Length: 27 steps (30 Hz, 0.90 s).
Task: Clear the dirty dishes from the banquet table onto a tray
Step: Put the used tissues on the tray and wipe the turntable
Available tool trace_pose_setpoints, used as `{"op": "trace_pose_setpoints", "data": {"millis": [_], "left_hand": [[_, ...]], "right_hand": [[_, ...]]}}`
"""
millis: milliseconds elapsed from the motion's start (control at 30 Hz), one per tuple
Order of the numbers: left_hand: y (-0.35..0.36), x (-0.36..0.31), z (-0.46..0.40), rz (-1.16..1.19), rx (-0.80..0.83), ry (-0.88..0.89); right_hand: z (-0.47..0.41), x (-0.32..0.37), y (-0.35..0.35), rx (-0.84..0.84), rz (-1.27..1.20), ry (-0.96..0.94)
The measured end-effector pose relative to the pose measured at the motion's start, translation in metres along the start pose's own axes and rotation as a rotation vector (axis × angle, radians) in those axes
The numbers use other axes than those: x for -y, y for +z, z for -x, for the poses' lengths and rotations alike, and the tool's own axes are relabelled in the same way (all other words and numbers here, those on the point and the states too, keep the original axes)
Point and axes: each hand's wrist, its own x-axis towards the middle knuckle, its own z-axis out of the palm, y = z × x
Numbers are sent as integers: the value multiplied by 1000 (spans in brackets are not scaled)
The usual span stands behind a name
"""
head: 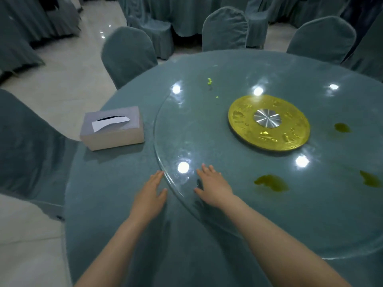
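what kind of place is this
Most likely a banquet hall or restaurant dining room: a large round table under a teal cloth carries a glass lazy Susan, and matching cloth-covered chairs stand around it and around the other draped tables behind.

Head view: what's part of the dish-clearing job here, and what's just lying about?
Job:
- left hand, flat on the tablecloth
- right hand, flat on the glass turntable
- no dishes or tray in view

Lying about:
- tissue box
- gold hub
- green spills
- covered chairs
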Motion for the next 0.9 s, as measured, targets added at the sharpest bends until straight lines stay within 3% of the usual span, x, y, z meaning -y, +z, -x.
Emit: {"op": "trace_pose_setpoints", "data": {"millis": [200,533,900], "left_hand": [[15,14,0,17,4,-35],[37,-9,-10,12,63,67],[56,-34,-28,-96,44,129]], "right_hand": [[9,-22,14,-20,-20,-21],[74,-73,25,-144,-62,-35],[129,-130,10,-441,16,283]]}}
